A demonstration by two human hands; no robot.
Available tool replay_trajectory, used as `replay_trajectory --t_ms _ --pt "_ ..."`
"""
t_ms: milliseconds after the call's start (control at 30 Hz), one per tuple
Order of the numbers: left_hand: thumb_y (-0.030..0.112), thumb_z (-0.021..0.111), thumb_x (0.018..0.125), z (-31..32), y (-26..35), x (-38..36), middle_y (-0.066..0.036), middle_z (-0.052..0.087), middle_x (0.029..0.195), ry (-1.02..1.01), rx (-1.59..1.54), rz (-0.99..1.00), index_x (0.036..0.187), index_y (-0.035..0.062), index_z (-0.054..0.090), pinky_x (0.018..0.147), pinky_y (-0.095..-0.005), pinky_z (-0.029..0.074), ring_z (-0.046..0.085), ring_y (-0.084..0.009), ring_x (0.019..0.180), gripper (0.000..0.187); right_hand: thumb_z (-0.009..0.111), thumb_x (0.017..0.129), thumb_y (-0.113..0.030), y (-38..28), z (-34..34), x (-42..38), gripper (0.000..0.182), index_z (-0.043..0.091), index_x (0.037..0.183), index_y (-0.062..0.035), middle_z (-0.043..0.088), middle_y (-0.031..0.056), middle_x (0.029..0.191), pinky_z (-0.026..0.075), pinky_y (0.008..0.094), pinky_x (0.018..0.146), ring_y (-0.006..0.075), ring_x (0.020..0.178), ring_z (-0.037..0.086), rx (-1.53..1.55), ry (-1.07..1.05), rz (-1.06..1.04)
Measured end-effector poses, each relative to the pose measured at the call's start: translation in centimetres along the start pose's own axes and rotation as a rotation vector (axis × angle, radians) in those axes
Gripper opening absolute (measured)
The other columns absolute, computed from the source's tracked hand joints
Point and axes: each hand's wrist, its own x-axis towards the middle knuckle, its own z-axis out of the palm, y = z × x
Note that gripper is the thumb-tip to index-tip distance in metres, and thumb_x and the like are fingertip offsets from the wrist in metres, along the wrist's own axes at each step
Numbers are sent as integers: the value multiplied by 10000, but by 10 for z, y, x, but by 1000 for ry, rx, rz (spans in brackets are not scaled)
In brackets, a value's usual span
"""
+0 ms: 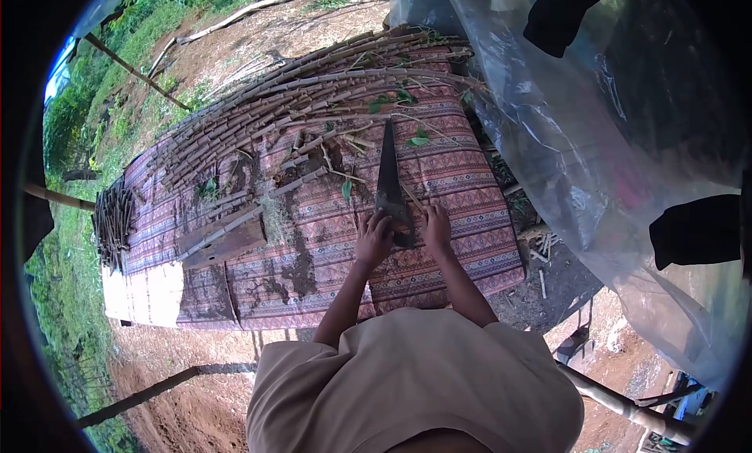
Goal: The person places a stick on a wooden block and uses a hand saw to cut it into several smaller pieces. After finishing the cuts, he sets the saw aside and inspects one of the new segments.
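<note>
The hand saw (388, 171) lies on the bench (501, 257), with its wide end by the two hands and its thin tip pointing away from the person. The left hand (374, 238) is on the left side of the wide end, with its fingers bent and touching it, but I cannot tell how tight they hold. The right hand (435, 227) is just right of the wide end, with its fingers bent in by the low end of a thin stick (410, 194); I cannot tell if they pinch it. The saw blade is flat, dark and long, and it gets skinny toward the tip. Under it is a cloth (470, 194) with red, pink and blue stripes and little zigzag shapes. Long brown stems (313, 93) with bumpy rings lie in a big pile past the saw and off to the left. Short cut pieces (301, 183) and a smooth green leaf (419, 141) are near the blade. To the left are a flat brown board (251, 240), crumbly dark dirt (299, 273) and a bunch of skinny sticks (114, 226). A shiny, wrinkly see-through plastic sheet (540, 140) hangs on the right.
</note>
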Motion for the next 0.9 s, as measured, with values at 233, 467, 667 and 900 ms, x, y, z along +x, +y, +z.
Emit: replay_trajectory --t_ms 233,467,667,900 --pt "173 671 840 -2 0 0 -109 458 1431 13 -27 -32 1290 133 542 1129 -486 318 360 -399 1331 469 641 857 -71 13 -4 -5 149 625 1001 -35 604 165 1025 482 453 881 375 987 574 -30 53 140" --pt "133 645 858 -15 -5 2 -151 538 1309 160 -95 -32 1292 78 526 1072 -487 361 437 -399 1260 453 575 916 -39 8 -31 -22 106 604 1017 -51 566 143 956 453 475 803 364 926 553 99 333 121" --pt "134 622 927 -35 -15 6 -150 610 1173 352 -249 -191 1242 59 568 908 -430 474 607 -307 1048 329 549 932 -10 -10 -28 -20 107 590 1025 -42 554 143 965 446 447 816 355 933 550 353 179 -62" --pt "128 636 938 -69 -37 -23 -123 672 1010 401 -317 -302 1130 29 638 699 -329 539 667 -237 886 217 539 932 2 -52 -16 -17 103 587 1010 -45 549 139 962 444 437 817 351 940 540 437 80 -138"
